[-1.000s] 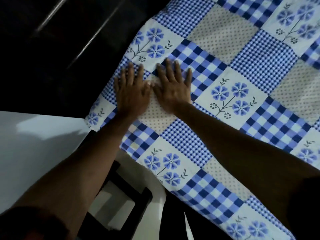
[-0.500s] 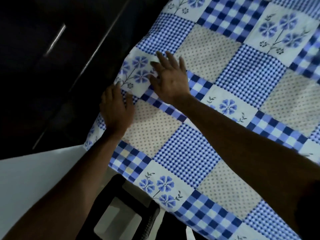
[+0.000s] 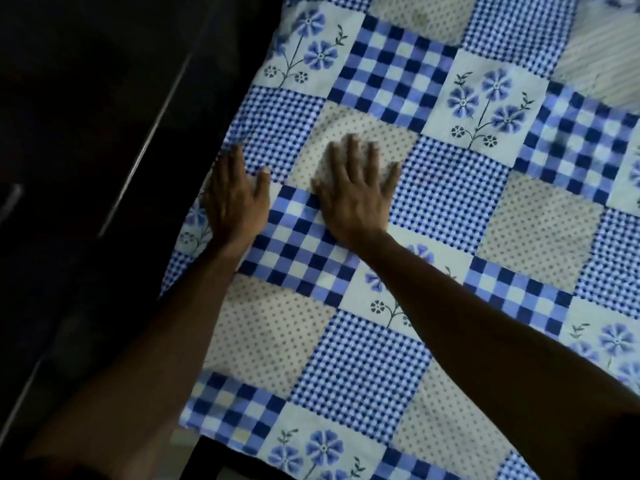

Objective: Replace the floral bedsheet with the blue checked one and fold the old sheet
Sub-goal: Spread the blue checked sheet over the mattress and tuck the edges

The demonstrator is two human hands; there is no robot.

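Observation:
The blue checked sheet [image 3: 446,188] lies spread over the bed, a patchwork of check, gingham, dotted and blue-flower squares. My left hand [image 3: 235,199] rests flat on it at the sheet's left edge, fingers apart. My right hand [image 3: 356,192] presses flat beside it, fingers spread across a dotted square and a check square. Neither hand holds anything. A striped piece of cloth [image 3: 602,60] shows at the top right corner, blurred. The floral sheet is not in view.
Dark furniture with pale metal strips [image 3: 145,143] runs close along the bed's left side. The narrow gap between it and the bed is in deep shadow. The bed's near edge [image 3: 221,441] crosses the bottom of the view.
Both hands have slid farther up the sheet along its left edge and moved apart. The view followed them, so the pale floor and black stool near the bed corner have dropped out of sight.

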